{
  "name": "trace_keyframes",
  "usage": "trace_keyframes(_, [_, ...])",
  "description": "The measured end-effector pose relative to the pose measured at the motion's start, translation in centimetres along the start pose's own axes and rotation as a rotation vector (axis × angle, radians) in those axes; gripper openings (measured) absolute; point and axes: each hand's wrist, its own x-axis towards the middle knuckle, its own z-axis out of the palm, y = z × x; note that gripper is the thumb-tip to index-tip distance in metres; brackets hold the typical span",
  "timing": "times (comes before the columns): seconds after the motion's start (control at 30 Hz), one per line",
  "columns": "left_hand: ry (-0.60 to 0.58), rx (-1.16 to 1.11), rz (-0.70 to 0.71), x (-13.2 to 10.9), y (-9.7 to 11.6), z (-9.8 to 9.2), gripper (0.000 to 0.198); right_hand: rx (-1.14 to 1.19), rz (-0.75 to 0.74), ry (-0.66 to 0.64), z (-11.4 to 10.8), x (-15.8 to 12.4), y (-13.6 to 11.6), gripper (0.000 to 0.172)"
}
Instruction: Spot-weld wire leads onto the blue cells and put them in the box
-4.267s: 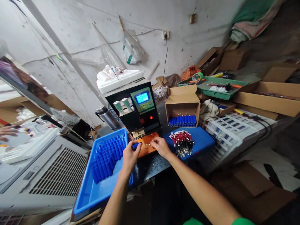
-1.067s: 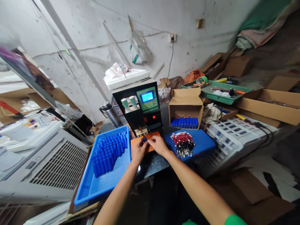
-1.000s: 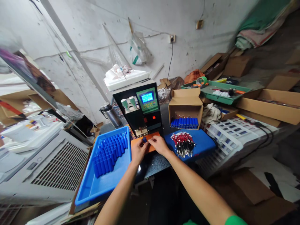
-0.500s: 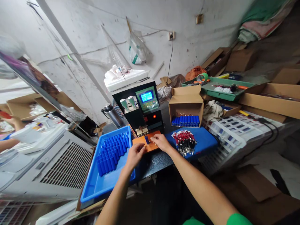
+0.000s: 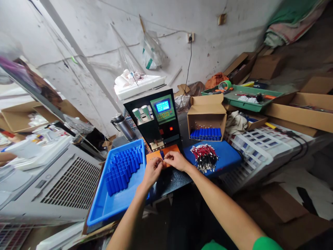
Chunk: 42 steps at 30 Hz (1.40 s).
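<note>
A small blue cylindrical battery cell [image 5: 161,153] is on the orange plate [image 5: 151,158] in front of a black machine [image 5: 166,136], near its metal electrodes [image 5: 156,144]. My left hand [image 5: 153,171] is at the plate's front edge, its thumb and fingers pinched just below the cell. From the right, my right hand [image 5: 176,161] comes in close beside the cell with fingers closed in a pinch. The fingertips of both hands nearly meet. Whatever they pinch is too small to make out.
Left stands a blue tray [image 5: 104,208] of upright blue cells. On the right, red and black wire leads [image 5: 204,157] lie on a blue surface [image 5: 229,154], below a cardboard box [image 5: 206,110] holding cells. A steel flask [image 5: 123,125] stands behind the tray. Another person's arm [image 5: 7,158] shows far left.
Both hands have closed in toward each other at the cell; the right moved left and the left slightly right. The cell is now partly covered by fingers. The view shifted a little.
</note>
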Motion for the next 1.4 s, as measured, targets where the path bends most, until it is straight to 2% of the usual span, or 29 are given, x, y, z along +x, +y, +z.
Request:
trace_keyframes(0.2, [-0.022,0.076,0.024,0.5,0.5,0.4,0.020,0.011,-0.026,-0.026,0.1,0.1,0.5,0.012])
trace_keyframes(0.37, [0.065,0.177,0.135,-0.5,0.3,-0.3,0.013,0.026,0.004,0.136,-0.1,0.2,0.2,0.013])
trace_keyframes(0.43, [0.060,0.198,0.200,-0.8,-0.1,-0.5,0.021,0.078,0.014,0.181,-0.2,0.2,-0.1,0.014])
trace_keyframes(0.53, [-0.036,0.188,0.222,-0.5,-0.8,-0.1,0.042,0.182,0.032,0.202,-0.4,0.2,-0.5,0.016])
trace_keyframes(0.63, [-0.095,0.137,0.198,0.3,-1.6,0.8,0.050,0.268,0.062,0.245,-0.5,0.3,-0.4,0.017])
trace_keyframes(0.77, [-0.077,0.048,0.134,0.7,-2.2,1.6,0.055,0.356,0.127,0.288,-0.7,0.5,-0.3,0.019])
trace_keyframes(0.87, [-0.070,-0.021,0.069,0.7,-2.1,1.4,0.049,0.377,0.154,0.310,-0.7,0.6,-0.4,0.022])
trace_keyframes(1.0, [-0.003,-0.074,-0.014,1.3,-1.5,0.7,0.041,0.361,0.131,0.319,-0.6,0.7,-0.4,0.022])
trace_keyframes(1.13, [-0.036,-0.071,-0.016,2.6,-1.2,0.3,0.035,0.298,0.096,0.325,-0.5,0.8,-0.2,0.021])
trace_keyframes(1.23, [-0.017,-0.063,-0.004,3.2,-1.4,0.5,0.031,0.246,0.074,0.326,-0.5,0.8,-0.2,0.021])
trace_keyframes(1.4, [-0.005,-0.104,-0.066,3.0,-2.2,1.6,0.033,0.188,0.063,0.339,-0.4,0.9,-0.2,0.020])
